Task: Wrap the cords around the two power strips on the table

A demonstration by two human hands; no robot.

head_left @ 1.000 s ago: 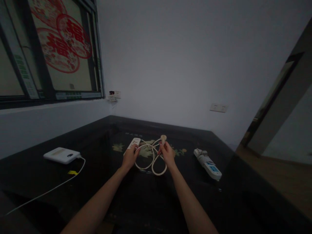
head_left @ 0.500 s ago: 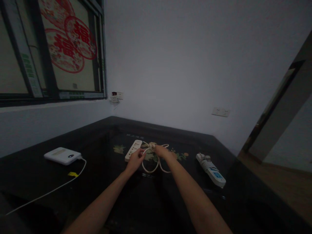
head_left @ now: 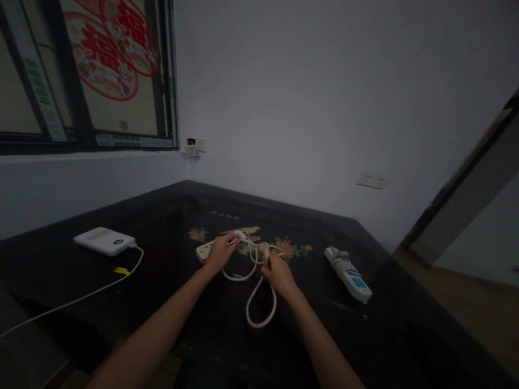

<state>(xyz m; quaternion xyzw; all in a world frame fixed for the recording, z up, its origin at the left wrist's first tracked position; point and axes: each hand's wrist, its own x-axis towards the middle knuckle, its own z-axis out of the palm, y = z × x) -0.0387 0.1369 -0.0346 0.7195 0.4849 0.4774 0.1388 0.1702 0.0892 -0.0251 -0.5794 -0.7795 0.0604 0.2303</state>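
A white power strip (head_left: 204,252) lies on the dark table, its middle hidden behind my left hand (head_left: 221,252). The fingers of that hand are closed at the strip's far end, where the cord leaves it; whether they also pinch the cord is hard to see. My right hand (head_left: 279,273) is closed on the gathered, off-white cord (head_left: 260,326) beside its plug (head_left: 264,249). One loop of cord hangs toward me below the right hand, and another curves between both hands.
At right lies a second power strip (head_left: 352,280) with its grey cord wrapped round it. On the left are a white box-like device (head_left: 104,241) with a thin white cable (head_left: 77,298) and a yellow tag (head_left: 121,270). Wall sockets (head_left: 372,180) sit behind the table (head_left: 316,335).
The power strip has turned flatter and shifted left under my left hand. My right hand has come nearer with the cord, and a loop now drops toward me. The view has tilted down slightly.
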